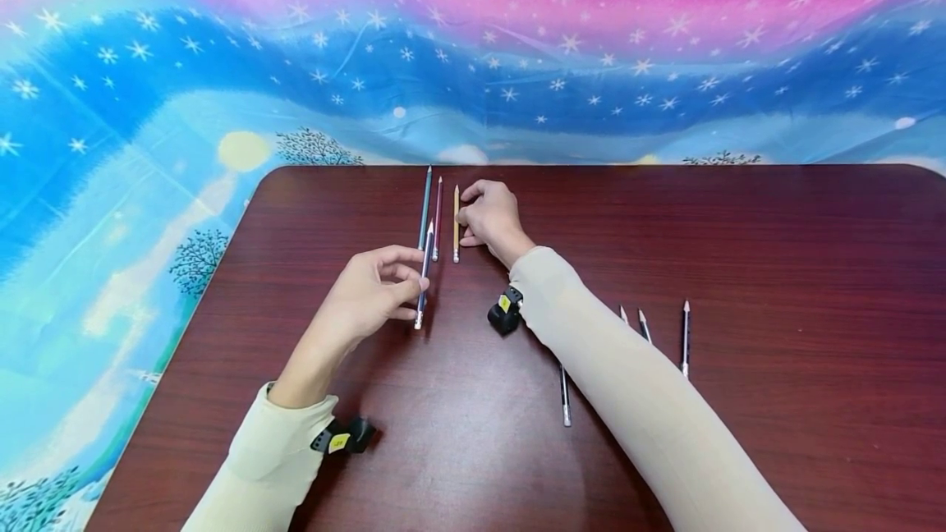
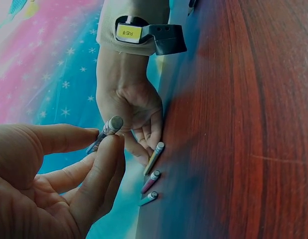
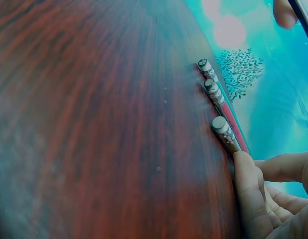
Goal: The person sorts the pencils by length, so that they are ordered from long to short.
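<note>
**Left hand (image 1: 373, 290) pinches a dark blue pencil (image 1: 421, 304), right hand (image 1: 493, 216) at the yellow pencil (image 1: 456, 224)**

From the head camera, I see my left hand with the dark blue pencil between thumb and fingers, point away from me, its shaft overlapping the lower end of the teal pencil (image 1: 424, 208). Just beside that lies the red pencil (image 1: 438, 220), and then the yellow pencil, all pointing toward the far edge of the table (image 1: 798, 269). My right hand's fingertips meet the yellow pencil from the right. Dark pencils (image 1: 686, 339) lie around my right sleeve (image 1: 613, 360), partly hidden by it. A patterned cloth (image 1: 517, 31) spreads beyond the table.

On the left wrist view, the dark blue pencil's end faces me in a narrow pinch, clear of the table; the other three ends sit lower, in a row.

On the right wrist view, a finger covers part of the yellow pencil, whose end shows. I can't tell whether my right hand is gripping it or only touching it.
</note>
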The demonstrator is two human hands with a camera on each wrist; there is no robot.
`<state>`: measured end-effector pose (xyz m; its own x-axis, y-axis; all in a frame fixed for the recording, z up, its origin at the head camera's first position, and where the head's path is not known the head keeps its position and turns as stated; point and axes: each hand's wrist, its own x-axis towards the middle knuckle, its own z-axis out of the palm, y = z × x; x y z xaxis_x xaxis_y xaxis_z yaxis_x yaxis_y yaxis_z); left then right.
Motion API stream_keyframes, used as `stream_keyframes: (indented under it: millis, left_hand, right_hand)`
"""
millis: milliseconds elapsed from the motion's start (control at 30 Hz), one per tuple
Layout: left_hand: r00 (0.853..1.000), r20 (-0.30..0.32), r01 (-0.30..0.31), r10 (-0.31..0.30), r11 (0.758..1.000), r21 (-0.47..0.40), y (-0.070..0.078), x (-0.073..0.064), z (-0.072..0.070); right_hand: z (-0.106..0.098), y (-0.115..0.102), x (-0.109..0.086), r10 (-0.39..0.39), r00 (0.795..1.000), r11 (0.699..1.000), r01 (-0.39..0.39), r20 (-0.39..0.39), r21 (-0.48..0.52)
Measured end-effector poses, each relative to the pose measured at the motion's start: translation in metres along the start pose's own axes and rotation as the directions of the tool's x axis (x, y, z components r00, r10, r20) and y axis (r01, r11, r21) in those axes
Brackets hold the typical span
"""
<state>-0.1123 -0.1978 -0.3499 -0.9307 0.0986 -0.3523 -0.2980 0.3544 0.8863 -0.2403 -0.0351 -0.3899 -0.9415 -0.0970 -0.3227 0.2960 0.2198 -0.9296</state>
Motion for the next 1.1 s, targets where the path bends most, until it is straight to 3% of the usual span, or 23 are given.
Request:
stream_keyframes:
  millis: [433,733,1100]
  left_hand:
    - [1.000,0.018,0.009,-0.009,1.000,0.023,-0.001,0.004,0.008]
    - [1.000,-0.015,0.020,-0.020,1.000,-0.004,-0.005,0.013,0.007]
    - [0.999,-0.041,-0.012,0.012,1.000,0.014,0.008,0.031,0.009]
  right_hand:
    - [-0.008,0.000,-0.003,0.010,1.000,1.000,-0.011,0.020,0.025]
    - [-0.016,-0.002,-0.010,0.023,0.996,0.999,-0.025,0.083,0.022]
    - [-0.039,-0.014,-0.031,-0.017,0.991,0.999,0.023,0.130,-0.045]
